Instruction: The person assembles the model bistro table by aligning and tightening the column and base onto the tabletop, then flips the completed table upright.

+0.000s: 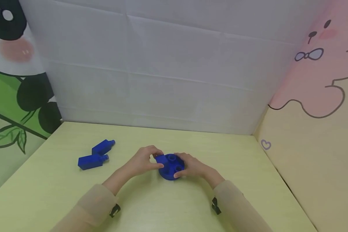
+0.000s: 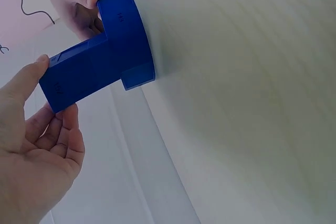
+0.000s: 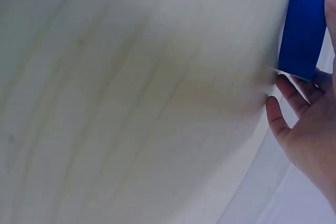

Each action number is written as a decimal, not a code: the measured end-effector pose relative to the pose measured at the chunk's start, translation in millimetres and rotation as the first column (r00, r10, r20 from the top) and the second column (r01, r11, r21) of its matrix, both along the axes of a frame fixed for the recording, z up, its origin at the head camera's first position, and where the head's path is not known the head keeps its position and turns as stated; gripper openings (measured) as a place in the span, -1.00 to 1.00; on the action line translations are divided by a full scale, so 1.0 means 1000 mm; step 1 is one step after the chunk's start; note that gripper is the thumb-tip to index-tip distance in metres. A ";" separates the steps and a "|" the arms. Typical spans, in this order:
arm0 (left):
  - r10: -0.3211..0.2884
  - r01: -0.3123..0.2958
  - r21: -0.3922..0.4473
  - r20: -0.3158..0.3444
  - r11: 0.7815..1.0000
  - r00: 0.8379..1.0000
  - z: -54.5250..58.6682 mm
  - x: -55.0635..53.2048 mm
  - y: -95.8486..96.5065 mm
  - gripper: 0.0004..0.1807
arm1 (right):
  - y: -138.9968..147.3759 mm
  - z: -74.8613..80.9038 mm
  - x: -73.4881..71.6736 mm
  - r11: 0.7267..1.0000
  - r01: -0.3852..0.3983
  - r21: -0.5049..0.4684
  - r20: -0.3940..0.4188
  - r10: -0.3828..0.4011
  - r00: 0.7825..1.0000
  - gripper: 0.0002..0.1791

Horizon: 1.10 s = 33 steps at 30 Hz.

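Observation:
A round blue base (image 1: 171, 176) with raised rings on top lies on the table in front of me. My right hand (image 1: 192, 166) holds it from the right, thumb at the near rim and fingers round the far side. My left hand (image 1: 143, 161) pinches the outer end of a rectangular blue block (image 2: 79, 74) between thumb and fingers. In the left wrist view the block's other end meets the top of the round base (image 2: 128, 30), standing out from it. The right wrist view shows the base's side wall (image 3: 303, 27) within the right hand's grasp.
Two more blue blocks, each with a short round peg at one end, lie to the left: one farther back (image 1: 102, 147), one nearer (image 1: 90, 162). A white cloth wall (image 1: 174, 80) rises behind the pale yellow table (image 1: 168, 206), with cartoon-printed panels at both sides.

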<state>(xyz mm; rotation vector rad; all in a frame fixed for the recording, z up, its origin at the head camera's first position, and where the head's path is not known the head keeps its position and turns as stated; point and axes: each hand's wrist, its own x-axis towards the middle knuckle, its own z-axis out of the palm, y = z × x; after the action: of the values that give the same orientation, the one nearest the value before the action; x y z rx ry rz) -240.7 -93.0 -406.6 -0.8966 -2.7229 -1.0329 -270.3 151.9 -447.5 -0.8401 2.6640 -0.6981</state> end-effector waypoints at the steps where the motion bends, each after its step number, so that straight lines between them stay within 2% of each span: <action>1: 0.004 -0.004 -0.003 -0.002 1.000 1.000 -0.001 0.000 0.000 -0.58 | 0.000 0.000 0.000 1.000 0.001 0.005 -0.003 -0.001 1.000 0.04; 4: 0.029 -0.029 -0.008 0.034 1.000 0.999 -0.002 0.003 -0.003 -0.47 | 0.000 0.001 0.002 1.000 0.012 0.013 0.000 -0.012 1.000 0.06; 8: 0.105 -0.099 -0.070 0.090 0.993 0.990 0.001 0.009 -0.017 -0.23 | 0.001 0.004 0.006 0.998 0.037 -0.043 0.018 -0.036 0.999 0.05; 11: 0.143 -0.132 -0.133 0.077 0.982 0.987 0.004 0.013 -0.036 -0.11 | -0.001 0.011 0.010 0.991 0.061 -0.116 0.017 -0.060 0.998 0.02; 17: 0.153 -0.146 -0.198 0.023 0.969 0.988 0.016 0.017 -0.085 0.02 | -0.015 0.028 0.023 0.971 0.112 -0.212 -0.059 -0.127 0.990 0.01; 22: 0.145 -0.156 -0.236 -0.064 0.959 0.987 0.016 0.010 -0.141 0.06 | -0.035 0.040 0.039 0.949 0.193 -0.250 -0.075 -0.218 0.973 0.02; 25: 0.152 -0.172 -0.264 -0.093 0.949 0.984 0.013 0.007 -0.172 0.00 | -0.047 0.044 0.048 0.930 0.237 -0.280 -0.062 -0.264 0.962 -0.01; 29: 0.186 -0.197 -0.283 -0.066 0.938 0.980 0.006 0.006 -0.202 -0.09 | -0.058 0.046 0.055 0.908 0.271 -0.318 -0.049 -0.301 0.952 -0.08; 33: 0.230 -0.226 -0.284 -0.021 0.932 0.973 -0.001 0.004 -0.222 -0.10 | -0.068 0.045 0.058 0.882 0.295 -0.367 -0.039 -0.331 0.943 -0.16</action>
<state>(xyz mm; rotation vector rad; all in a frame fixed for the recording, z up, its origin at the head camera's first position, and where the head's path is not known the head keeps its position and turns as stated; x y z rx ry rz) -236.8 -315.0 -407.7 -0.5830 -2.9461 -0.6154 -212.3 83.9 -402.1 -0.5312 2.8422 -1.2823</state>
